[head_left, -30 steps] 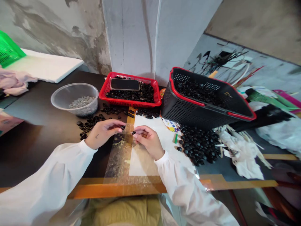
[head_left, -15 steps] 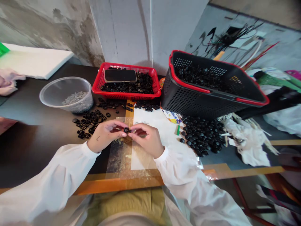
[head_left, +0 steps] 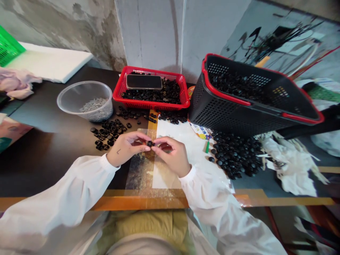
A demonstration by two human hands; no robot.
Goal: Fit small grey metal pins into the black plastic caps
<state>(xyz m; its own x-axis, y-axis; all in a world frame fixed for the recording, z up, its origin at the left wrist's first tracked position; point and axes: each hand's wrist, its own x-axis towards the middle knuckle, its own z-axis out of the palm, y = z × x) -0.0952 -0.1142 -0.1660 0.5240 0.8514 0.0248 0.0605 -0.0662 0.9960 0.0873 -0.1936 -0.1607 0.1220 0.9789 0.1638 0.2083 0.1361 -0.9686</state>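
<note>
The small black piece (head_left: 149, 143) looks plastic, the round caps (head_left: 237, 156) glossy plastic, the sheet (head_left: 198, 156) matt paper.

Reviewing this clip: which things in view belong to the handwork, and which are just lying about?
Likely part of the work:
Small black part, pinched between left hand and right hand
Black ring-like pieces and black domed pieces
Clear plastic tub of silvery pieces
Red basket and black basket

Probably just lying about:
Smartphone
Pink cloth
White slab
Green basket
</note>
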